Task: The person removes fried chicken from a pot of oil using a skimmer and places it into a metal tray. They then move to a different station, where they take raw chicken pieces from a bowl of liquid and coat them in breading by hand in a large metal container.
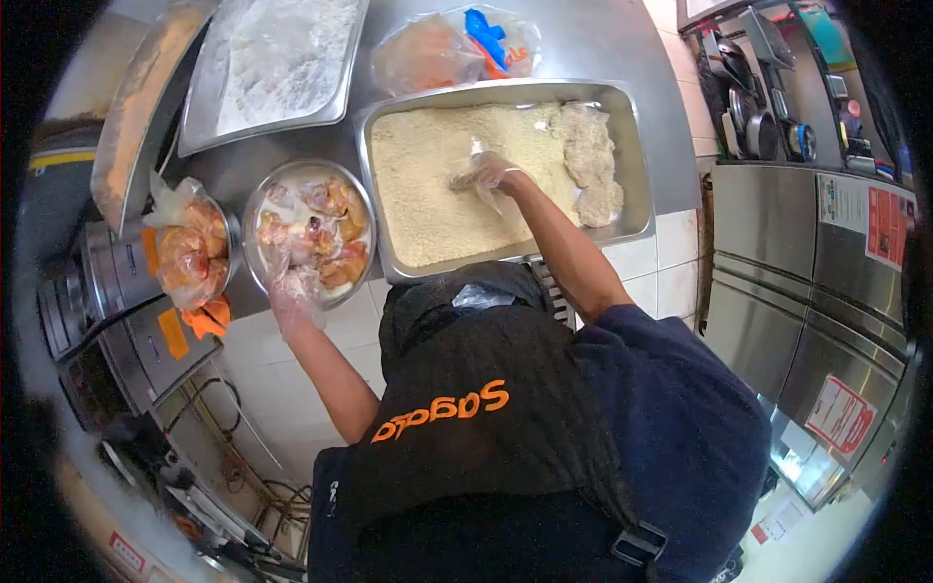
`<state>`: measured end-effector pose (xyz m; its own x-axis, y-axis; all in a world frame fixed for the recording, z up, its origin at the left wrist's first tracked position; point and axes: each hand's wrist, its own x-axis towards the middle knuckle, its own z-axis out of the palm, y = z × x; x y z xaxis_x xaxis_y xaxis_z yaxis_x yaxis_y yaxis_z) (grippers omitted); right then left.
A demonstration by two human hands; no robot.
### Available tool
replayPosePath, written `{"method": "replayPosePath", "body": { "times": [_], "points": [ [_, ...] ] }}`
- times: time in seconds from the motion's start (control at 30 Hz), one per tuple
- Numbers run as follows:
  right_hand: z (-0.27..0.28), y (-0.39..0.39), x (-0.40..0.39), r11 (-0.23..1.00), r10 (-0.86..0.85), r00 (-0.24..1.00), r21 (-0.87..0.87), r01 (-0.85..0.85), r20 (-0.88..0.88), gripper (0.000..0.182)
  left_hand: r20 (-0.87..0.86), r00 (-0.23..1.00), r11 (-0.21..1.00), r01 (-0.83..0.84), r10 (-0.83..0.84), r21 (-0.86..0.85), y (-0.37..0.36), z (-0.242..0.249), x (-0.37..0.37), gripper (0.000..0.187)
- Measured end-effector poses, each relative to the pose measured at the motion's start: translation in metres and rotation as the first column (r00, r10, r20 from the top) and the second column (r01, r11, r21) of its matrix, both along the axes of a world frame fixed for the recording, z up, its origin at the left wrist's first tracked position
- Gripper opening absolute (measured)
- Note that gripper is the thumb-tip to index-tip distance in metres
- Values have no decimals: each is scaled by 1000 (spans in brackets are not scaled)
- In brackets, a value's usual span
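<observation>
My left hand (pixel 294 290), in a clear plastic glove, reaches over the near rim of a round metal bowl (pixel 255 260). Its fingers are among pieces of raw chicken (pixel 330 199) that sit in whitish liquid, and they are partly hidden there. Over a large steel tray (pixel 637 102) of pale breadcrumbs (pixel 423 219), my right hand (pixel 491 177) is low at the crumbs, also gloved. Its crumb-dusted fingers stretch leftward, with no piece visible in them. Flat crumb-coated pieces (pixel 590 165) lie along the tray's right side.
A tray of white flour (pixel 282 63) stands at the back left, beside a long container of orange-tan powder (pixel 146 117). Bagged chicken (pixel 190 248) sits left of the bowl. Plastic bags (pixel 428 58) lie behind the crumb tray. Steel refrigerator doors (pixel 763 219) are at the right.
</observation>
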<state>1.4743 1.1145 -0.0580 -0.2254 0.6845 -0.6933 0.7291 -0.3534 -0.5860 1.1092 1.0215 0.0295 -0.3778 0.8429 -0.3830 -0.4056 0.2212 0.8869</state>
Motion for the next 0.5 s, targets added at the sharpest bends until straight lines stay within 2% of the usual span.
{"method": "replayPosePath", "body": {
  "times": [0.07, 0.1, 0.17, 0.2, 0.27, 0.3, 0.37, 0.4, 0.43, 0.47, 0.5],
  "points": [
    [15, -8, -1, 986, -48, 999, 156, 51, -21, 81, -26, 999, 994, 37, -40, -103, -2, 5, 3, 38],
    [26, -14, -2, 986, -48, 999, 161, 51, -27, 81, -32, 999, 994, 36, -39, -99, -4, 2, -5, 38],
    [60, -28, 1, 931, 6, 991, 361, -55, 135, 76, -6, 996, 950, 80, -86, -303, -3, -4, -20, 43],
    [68, -34, 5, 929, 4, 991, 365, -54, 137, 76, -5, 996, 951, 82, -87, -299, -1, -4, -19, 43],
    [85, -42, 8, 696, 16, 996, 715, -72, 84, 62, 57, 998, 927, -16, 40, -374, 5, 11, -6, 45],
    [97, -43, 8, 693, 15, 996, 718, -71, 84, 62, 56, 998, 929, -16, 39, -370, 5, 12, -3, 45],
    [129, -42, 10, 899, -95, 985, 413, 146, -141, 52, 12, 999, 942, -25, 30, -336, 5, 14, 0, 44],
    [109, -42, 15, 895, -97, 986, 421, 147, -139, 52, -8, 1000, 948, -29, 28, -315, 5, 14, 2, 43],
    [71, -42, 22, 837, -377, 614, 29, 547, -693, 48, -29, 999, 955, -36, 29, -295, 4, 15, 4, 43],
    [69, -42, 20, 650, -569, -73, -503, 570, -819, 44, -52, 998, 959, -42, 28, -279, 4, 16, 5, 42],
    [70, -37, 24, 722, -397, 642, 209, 660, -656, 38, -75, 997, 964, -46, 27, -263, 4, 16, 6, 41]
  ]
}}
